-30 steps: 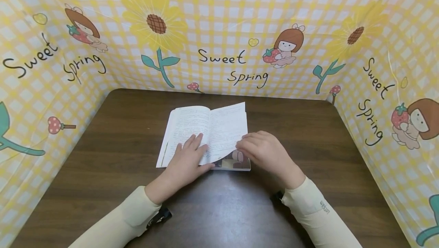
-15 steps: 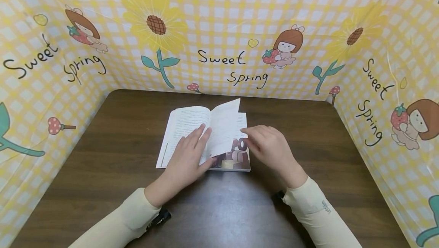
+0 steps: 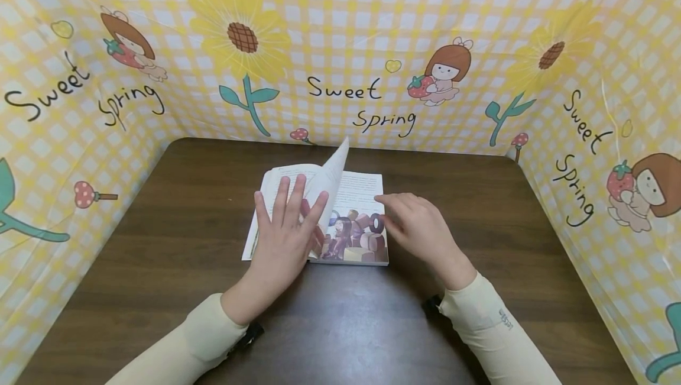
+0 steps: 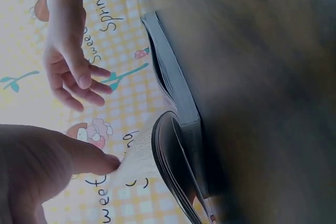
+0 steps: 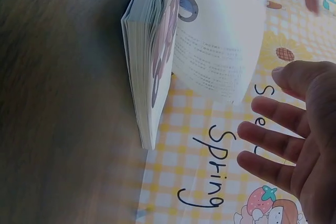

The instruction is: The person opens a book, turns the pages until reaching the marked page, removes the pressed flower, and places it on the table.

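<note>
A dark, wood-grained table [image 3: 159,213] with rounded far corners spans the head view's lower half. An open book [image 3: 362,187] lies on it, near the centre.

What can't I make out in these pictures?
Head view: much of the left page, behind the left hand.
Head view: the text on the right page, too small to read.
Left wrist view: grain of the table, blurred.
Right wrist view: part of the right hand, cut off by the right edge.
</note>
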Demonstrator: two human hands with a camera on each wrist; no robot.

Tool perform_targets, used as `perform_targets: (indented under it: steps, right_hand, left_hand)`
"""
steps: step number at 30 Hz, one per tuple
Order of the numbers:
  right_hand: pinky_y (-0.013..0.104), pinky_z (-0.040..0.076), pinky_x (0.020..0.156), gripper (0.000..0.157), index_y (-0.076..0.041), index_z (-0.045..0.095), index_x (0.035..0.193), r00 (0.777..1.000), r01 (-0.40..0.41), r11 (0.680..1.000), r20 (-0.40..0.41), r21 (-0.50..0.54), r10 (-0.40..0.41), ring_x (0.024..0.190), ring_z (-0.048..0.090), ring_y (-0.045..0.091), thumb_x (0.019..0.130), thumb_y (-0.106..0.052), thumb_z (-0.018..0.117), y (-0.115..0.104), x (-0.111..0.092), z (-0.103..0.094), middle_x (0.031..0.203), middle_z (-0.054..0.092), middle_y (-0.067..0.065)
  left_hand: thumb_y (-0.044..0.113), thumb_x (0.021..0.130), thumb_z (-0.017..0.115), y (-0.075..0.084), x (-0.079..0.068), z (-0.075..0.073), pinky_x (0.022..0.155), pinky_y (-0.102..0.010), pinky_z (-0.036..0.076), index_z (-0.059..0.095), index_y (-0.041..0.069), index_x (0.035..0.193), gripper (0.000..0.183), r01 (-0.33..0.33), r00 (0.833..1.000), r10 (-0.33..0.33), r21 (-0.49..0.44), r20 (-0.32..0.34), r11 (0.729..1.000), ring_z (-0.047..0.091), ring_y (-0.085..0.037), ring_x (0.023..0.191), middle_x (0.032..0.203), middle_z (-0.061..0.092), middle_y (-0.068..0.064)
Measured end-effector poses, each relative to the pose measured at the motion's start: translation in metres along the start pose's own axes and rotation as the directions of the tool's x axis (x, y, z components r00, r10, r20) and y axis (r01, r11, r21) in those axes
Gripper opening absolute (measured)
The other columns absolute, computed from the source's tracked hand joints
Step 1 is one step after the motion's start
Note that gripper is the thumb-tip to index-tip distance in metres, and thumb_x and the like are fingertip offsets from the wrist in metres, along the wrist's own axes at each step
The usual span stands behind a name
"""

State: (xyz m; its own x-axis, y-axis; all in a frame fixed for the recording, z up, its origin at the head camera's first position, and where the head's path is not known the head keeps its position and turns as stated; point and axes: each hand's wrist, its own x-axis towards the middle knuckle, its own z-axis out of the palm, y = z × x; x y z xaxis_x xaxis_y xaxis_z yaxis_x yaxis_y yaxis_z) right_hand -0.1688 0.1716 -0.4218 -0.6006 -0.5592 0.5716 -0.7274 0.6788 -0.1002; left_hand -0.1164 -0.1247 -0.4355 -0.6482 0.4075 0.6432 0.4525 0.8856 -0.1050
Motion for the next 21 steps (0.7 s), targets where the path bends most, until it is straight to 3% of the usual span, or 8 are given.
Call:
perform_targets:
  steps: [4, 7, 10, 13, 17, 21]
  right_hand:
    - [0.042, 0.056, 0.092, 0.036, -0.014, 0.071, 0.122, 0.999, -0.005, 1.000, 0.037, 0.006, 0.004, 0.107, 0.071, 0.024, 0.088, -0.016, 0.079, 0.001, -0.001, 0.003, 0.115, 0.075, 0.003]
    - [0.043, 0.056, 0.092, 0.031, -0.013, 0.073, 0.118, 0.997, 0.005, 1.000, 0.071, 0.017, -0.006, 0.106, 0.070, 0.024, 0.088, -0.015, 0.079, 0.001, -0.002, 0.006, 0.112, 0.075, 0.003]
    - [0.043, 0.056, 0.092, 0.024, -0.013, 0.074, 0.112, 0.993, 0.021, 1.000, 0.119, 0.023, -0.023, 0.105, 0.070, 0.023, 0.088, -0.015, 0.077, 0.002, -0.003, 0.010, 0.110, 0.075, 0.002]
    - [0.043, 0.055, 0.092, 0.021, -0.013, 0.075, 0.109, 0.981, 0.029, 0.999, 0.189, 0.031, -0.034, 0.107, 0.069, 0.023, 0.089, -0.014, 0.077, 0.003, -0.004, 0.013, 0.110, 0.074, 0.001]
    - [0.043, 0.055, 0.096, 0.025, -0.012, 0.076, 0.113, 0.955, 0.015, 0.998, 0.296, 0.057, -0.031, 0.109, 0.068, 0.023, 0.088, -0.016, 0.079, 0.003, -0.006, 0.015, 0.116, 0.073, 0.003]
    - [0.045, 0.053, 0.101, 0.034, -0.009, 0.073, 0.121, 0.919, 0.011, 0.996, 0.392, 0.092, -0.046, 0.117, 0.067, 0.027, 0.089, -0.017, 0.080, 0.003, -0.007, 0.016, 0.125, 0.070, 0.009]
  left_hand:
    - [0.018, 0.079, 0.086, -0.002, -0.003, 0.002, 0.114, -0.078, 0.012, 0.045, 0.017, 0.155, 0.086, 0.012, 0.985, -0.016, 0.025, 0.173, 1.000, 0.014, -0.047, 0.155, 0.170, 0.015, -0.019]
    - [0.017, 0.087, 0.079, -0.003, -0.005, 0.004, 0.115, -0.077, 0.014, 0.050, 0.016, 0.152, 0.071, 0.031, 0.945, -0.029, -0.001, 0.326, 1.000, 0.014, -0.046, 0.155, 0.171, 0.016, -0.016]
    - [0.019, 0.096, 0.070, -0.003, -0.006, 0.007, 0.114, -0.075, 0.022, 0.053, 0.017, 0.150, 0.057, 0.034, 0.905, -0.013, -0.042, 0.425, 0.999, 0.020, -0.046, 0.154, 0.170, 0.021, -0.015]
    - [0.019, 0.100, 0.065, -0.004, -0.008, 0.011, 0.109, -0.073, 0.033, 0.056, 0.017, 0.147, 0.048, 0.009, 0.883, 0.022, -0.064, 0.470, 0.998, 0.029, -0.046, 0.151, 0.167, 0.029, -0.015]
    - [0.013, 0.101, 0.061, -0.006, -0.008, 0.013, 0.102, -0.071, 0.042, 0.058, 0.017, 0.145, 0.045, -0.017, 0.869, 0.053, -0.077, 0.493, 0.997, 0.040, -0.044, 0.145, 0.161, 0.040, -0.015]
    - [0.010, 0.102, 0.057, -0.008, -0.008, 0.012, 0.099, -0.069, 0.046, 0.058, 0.017, 0.145, 0.043, 0.009, 0.848, 0.052, -0.113, 0.527, 0.994, 0.046, -0.044, 0.140, 0.156, 0.047, -0.017]
